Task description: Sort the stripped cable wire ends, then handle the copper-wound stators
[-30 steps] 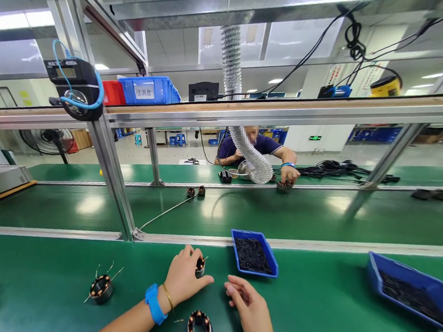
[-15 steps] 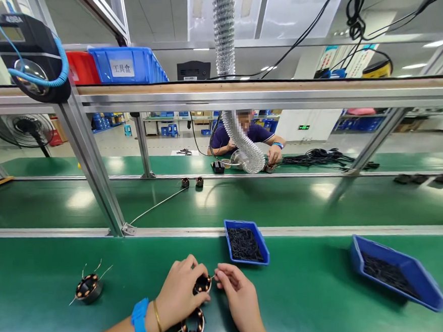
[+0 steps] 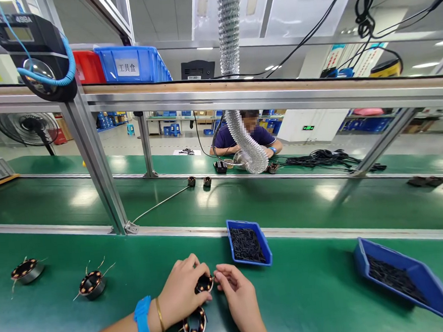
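Observation:
My left hand [image 3: 182, 290], with a blue band at its wrist, grips a wound motor stator [image 3: 204, 284], a dark ring with copper coils inside. Fingers lie over its far side and the thumb is at the near side. Right beside it, my right hand [image 3: 236, 291] has thumb and index finger pinched at the stator's right edge, where a thin lead wire comes out. Whatever else sits between those fingertips is too small to make out. Just below the left hand, a second stator [image 3: 194, 324] lies on the green table, its coils facing up.
Two more stators, one nearer [image 3: 92, 285] and one at far left [image 3: 27, 271], have wires sticking up. Blue bins [image 3: 269, 256] [image 3: 439, 297] hold short black tubes. An aluminium post [image 3: 91, 145] rises at left. Across the belt sits a co-worker [image 3: 227, 138] behind a flexible duct [image 3: 255, 159].
The view has shifted slightly, bringing the far-left stator into sight. My hands keep nearly the same hold, with the right fingertips close against the stator. The co-worker's arm has drawn in.

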The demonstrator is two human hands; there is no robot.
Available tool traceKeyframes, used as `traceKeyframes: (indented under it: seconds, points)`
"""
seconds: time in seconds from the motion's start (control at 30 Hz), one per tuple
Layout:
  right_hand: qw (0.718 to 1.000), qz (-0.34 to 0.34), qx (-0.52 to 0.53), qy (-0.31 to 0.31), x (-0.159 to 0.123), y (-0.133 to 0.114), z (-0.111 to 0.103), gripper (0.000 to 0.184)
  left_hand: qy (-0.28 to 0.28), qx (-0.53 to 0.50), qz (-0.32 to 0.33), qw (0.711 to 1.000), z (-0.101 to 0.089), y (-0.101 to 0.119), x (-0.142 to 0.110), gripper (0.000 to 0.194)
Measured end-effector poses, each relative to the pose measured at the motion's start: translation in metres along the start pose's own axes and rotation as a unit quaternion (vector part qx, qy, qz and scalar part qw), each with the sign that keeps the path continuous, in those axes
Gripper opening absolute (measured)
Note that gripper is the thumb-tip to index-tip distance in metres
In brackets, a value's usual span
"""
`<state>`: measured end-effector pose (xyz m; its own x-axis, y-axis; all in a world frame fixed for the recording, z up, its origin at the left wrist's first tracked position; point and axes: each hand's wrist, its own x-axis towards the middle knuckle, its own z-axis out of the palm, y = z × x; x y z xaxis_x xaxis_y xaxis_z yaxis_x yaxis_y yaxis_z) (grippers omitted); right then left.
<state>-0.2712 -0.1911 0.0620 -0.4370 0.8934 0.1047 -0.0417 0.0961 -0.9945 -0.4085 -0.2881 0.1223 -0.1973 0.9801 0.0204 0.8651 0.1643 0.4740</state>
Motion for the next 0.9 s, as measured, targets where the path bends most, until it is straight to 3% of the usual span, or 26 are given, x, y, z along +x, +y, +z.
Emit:
traceKeyframes:
  seconds: [0.17, 0.27, 0.37, 0.43, 0.53, 0.63, 0.73, 0.9]
  points:
    - [0.999, -0.031, -0.043, -0.005, -0.010, 0.001, -0.005, 0.038, 0.003, 0.004, -0.003, 1.000, 0.002, -0.001, -0.002, 0.031]
    - [0.988, -0.113, -0.101, -0.005, -0.029, 0.010, -0.003, 0.030, 0.007, 0.012, -0.004, 1.000, 0.005, -0.002, -0.001, 0.029]
    - [0.973, -0.193, -0.126, -0.001, -0.048, 0.019, 0.005, 0.033, 0.008, 0.009, -0.012, 1.000, 0.003, -0.001, 0.000, 0.024]
    - [0.972, -0.197, -0.128, 0.008, -0.052, 0.018, 0.007, 0.038, 0.004, -0.016, -0.016, 1.000, -0.006, -0.001, -0.002, 0.025]
    - [0.978, -0.163, -0.129, 0.027, -0.042, 0.007, -0.005, 0.044, -0.026, -0.054, 0.015, 0.998, -0.027, 0.001, -0.013, 0.030]
    - [0.980, -0.139, -0.137, 0.045, -0.027, -0.002, -0.028, 0.039, -0.077, 0.004, 0.061, 0.995, -0.041, 0.004, -0.029, 0.034]
    - [0.977, -0.149, -0.149, 0.045, -0.017, -0.006, -0.042, 0.028, -0.103, 0.077, 0.034, 0.991, -0.037, 0.007, -0.034, 0.039]
    - [0.961, -0.209, -0.182, 0.015, -0.011, -0.013, -0.049, 0.026, -0.114, 0.109, -0.018, 0.987, -0.018, 0.009, -0.018, 0.050]
